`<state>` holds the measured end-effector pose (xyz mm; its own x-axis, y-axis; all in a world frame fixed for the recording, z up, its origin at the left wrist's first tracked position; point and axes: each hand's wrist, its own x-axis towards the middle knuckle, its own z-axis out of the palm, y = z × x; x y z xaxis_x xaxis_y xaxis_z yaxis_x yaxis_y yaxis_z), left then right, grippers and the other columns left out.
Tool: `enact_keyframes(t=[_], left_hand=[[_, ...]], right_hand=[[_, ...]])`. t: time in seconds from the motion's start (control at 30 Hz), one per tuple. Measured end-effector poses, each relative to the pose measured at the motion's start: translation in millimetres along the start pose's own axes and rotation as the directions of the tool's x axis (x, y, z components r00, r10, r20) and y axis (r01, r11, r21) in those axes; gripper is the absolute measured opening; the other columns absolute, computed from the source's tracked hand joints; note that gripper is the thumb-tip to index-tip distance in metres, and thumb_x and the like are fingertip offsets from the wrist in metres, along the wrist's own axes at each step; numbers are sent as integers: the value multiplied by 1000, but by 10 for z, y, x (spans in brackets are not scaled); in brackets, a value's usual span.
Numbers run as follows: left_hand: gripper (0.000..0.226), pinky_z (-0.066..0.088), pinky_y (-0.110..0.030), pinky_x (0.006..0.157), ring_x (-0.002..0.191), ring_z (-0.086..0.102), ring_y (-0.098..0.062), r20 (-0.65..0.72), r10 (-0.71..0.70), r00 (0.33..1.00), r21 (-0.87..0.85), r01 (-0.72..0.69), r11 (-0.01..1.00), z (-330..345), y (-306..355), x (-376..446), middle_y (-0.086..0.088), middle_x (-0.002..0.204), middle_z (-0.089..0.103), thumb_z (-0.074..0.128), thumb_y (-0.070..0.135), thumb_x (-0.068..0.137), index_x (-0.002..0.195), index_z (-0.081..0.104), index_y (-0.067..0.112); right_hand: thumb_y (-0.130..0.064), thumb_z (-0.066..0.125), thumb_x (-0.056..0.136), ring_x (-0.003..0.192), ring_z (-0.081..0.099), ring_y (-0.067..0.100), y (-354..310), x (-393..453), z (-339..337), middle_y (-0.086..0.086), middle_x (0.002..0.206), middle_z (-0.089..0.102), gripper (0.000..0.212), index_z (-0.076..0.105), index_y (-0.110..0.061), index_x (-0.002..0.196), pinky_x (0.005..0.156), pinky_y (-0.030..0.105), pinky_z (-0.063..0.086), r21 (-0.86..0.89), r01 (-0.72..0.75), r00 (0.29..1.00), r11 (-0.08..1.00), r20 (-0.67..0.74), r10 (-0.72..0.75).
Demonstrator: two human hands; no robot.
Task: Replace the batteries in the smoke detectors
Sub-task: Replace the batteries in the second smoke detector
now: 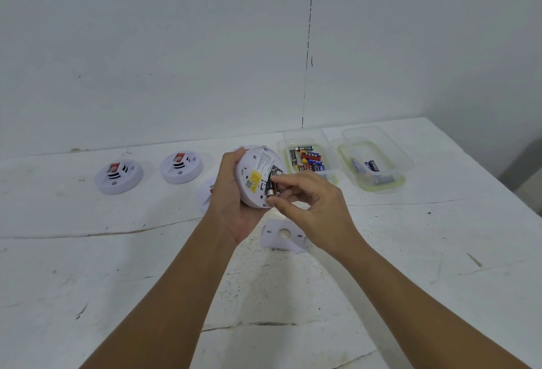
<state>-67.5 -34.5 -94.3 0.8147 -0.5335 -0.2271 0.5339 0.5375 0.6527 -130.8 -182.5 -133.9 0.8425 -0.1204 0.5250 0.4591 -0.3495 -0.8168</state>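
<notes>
A white cover (283, 235) is lying on the table (117, 280), just under the hands. Above it, the left hand (231, 201) is wrapping around a detector (258, 176) and tipping its open back up. The right hand (311, 201) is curling its fingertips (272, 201) onto the batteries (272, 184) inside; I cannot tell if it is pinching one. It should hold the detector steady and match each battery's ends. Farther back, a box (308, 137) of batteries is waiting, and two detectors (118, 175) are sitting on the left.
</notes>
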Motion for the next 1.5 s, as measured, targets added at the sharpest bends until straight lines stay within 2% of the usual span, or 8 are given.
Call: enact_keyframes(t=[0.37,0.5,0.63,0.8,0.9,1.03,1.23,1.5], left_hand=[[71,46,-41,88,108,56,-28,-20,18,1000,25,-17,1000,-99,29,-19,-13,124,58,69,48,74,136,62,14],[80,43,-50,108,116,55,-33,-49,15,999,3,-15,1000,-153,14,-9,-17,128,58,66,49,81,149,50,10],[66,58,-52,94,115,59,-35,-81,9,997,-13,-10,1000,-154,18,-32,-18,125,62,57,49,94,145,56,8],[50,53,-49,99,109,60,-31,-88,17,996,-6,-18,1000,-154,57,-37,-16,118,64,55,49,95,128,67,14],[53,45,-50,108,114,59,-34,-112,30,993,13,-29,1000,-161,55,-19,-17,120,64,54,50,95,130,67,12],[61,53,-43,88,116,58,-34,-142,44,989,47,-38,998,-171,59,6,-17,122,65,56,50,94,139,63,11],[51,51,-40,84,102,60,-28,-166,28,986,23,-24,999,-216,49,-15,-15,116,65,55,50,95,127,69,13],[56,50,-44,92,108,62,-31,-188,42,981,92,-25,995,-213,26,-7,-15,118,68,54,49,96,136,65,12]], right_hand=[[-16,82,89,93,73,12,-53,-35,104,-4,104,71,30,79,-14,119,87,26,60,-2,-18,1000,1000,-1,18],[-12,81,90,93,74,7,-41,-37,154,-3,104,72,28,79,-12,118,88,20,58,12,-74,997,997,-5,74],[-11,83,88,90,74,8,-39,-43,192,-3,104,74,28,80,-13,115,85,18,57,77,-165,986,983,-16,167],[-12,85,86,90,74,8,-62,-14,205,-5,102,75,28,80,-15,114,85,21,59,94,-190,982,977,-6,191],[-12,85,85,88,73,4,-80,31,204,-7,100,75,27,81,-18,111,84,18,58,114,-232,972,966,-8,234],[-14,89,82,89,75,13,-66,87,223,-3,99,78,27,82,-22,107,88,30,62,184,-336,940,924,11,340],[-13,87,84,94,76,17,-54,89,169,-2,101,80,26,83,-22,108,92,31,61,220,-384,923,897,105,370],[-18,97,70,71,67,8,-34,205,181,-2,85,71,39,72,-19,101,74,26,59,200,-491,871,848,84,484]])
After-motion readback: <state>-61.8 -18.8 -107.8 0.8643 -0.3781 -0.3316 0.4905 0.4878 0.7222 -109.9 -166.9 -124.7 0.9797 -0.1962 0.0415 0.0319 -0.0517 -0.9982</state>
